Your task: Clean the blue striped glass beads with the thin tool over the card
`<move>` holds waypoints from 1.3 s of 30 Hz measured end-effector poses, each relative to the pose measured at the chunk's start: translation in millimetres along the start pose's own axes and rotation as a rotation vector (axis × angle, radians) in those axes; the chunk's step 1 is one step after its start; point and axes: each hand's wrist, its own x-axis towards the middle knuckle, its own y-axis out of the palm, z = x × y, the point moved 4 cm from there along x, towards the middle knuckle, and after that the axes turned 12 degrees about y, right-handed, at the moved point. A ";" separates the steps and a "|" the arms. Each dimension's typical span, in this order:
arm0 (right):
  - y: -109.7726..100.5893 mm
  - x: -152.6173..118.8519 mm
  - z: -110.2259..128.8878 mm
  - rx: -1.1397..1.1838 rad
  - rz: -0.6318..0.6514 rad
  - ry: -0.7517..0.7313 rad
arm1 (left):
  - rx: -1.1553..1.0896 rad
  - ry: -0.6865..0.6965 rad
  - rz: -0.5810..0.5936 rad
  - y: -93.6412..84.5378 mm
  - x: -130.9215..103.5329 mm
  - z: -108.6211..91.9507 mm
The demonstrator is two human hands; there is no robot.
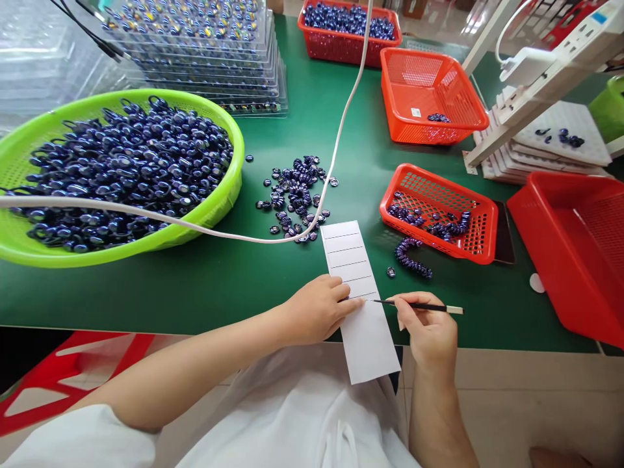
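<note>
A white paper strip [369, 344] with ruled cross lines lies over the table's front edge, its lower end jutting past it. My left hand [316, 309] rests on the strip's left side, index finger stretched along a line, the other fingers curled. A bit of a small dark blue bead [346, 298] shows between those fingers; the rest is hidden. In my right hand [429, 325], black tweezers [422, 305] with a pale end are pinched, their tip at the strip beside my left fingertip. Loose dark blue beads [297, 188] lie in a heap beyond the strip.
A green basket [236, 169] full of dark blue looped pieces stands left. Stacked clear trays [280, 84] are behind it. Red baskets [487, 227] and a curved row of beads [412, 259] lie right. A white cable [341, 130] crosses the table [195, 292].
</note>
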 end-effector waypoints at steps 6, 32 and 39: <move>-1.2 -2.6 -0.9 0.003 -0.046 -0.033 | -0.013 -0.011 0.008 1.1 -1.1 0.7; -3.8 -0.2 -5.9 0.100 -0.088 -0.047 | -0.044 -0.035 0.019 -3.9 1.2 -1.6; 0.0 -0.6 -3.5 0.358 -0.186 -0.139 | -0.320 -0.336 -0.167 -15.8 6.0 6.6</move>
